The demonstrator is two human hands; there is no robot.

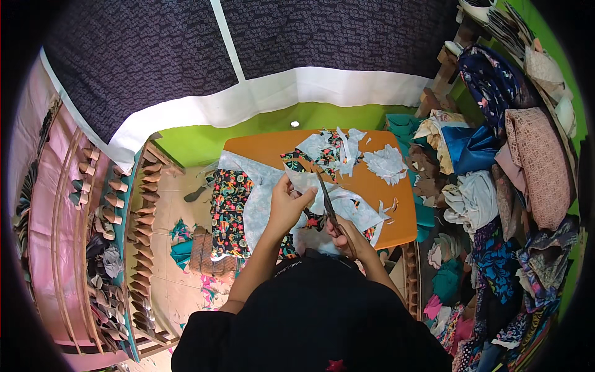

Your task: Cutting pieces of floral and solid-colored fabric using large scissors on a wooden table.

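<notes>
My left hand (288, 203) pinches a pale piece of cloth (302, 180) between thumb and fingers above the table's middle. In my right hand (351, 237) is a pair of dark metal scissors (328, 201), its blades pointing away from me, close beside the pinched cloth. Whether the blades are parted is too small to tell. A larger fabric (230, 208), black with bright flowers on one face and whitish on the other, drapes over the table's left side and under my hands. Cut pieces of the same fabric (347, 149) lie beyond the scissors.
The orange table (400, 223) has rounded corners and carries a pale scrap pile (385, 164) at far right. Wooden racks of shoe forms (144, 232) stand left. Folded and heaped fabrics (471, 198) fill the right shelves. Scraps (181, 253) lie on the floor.
</notes>
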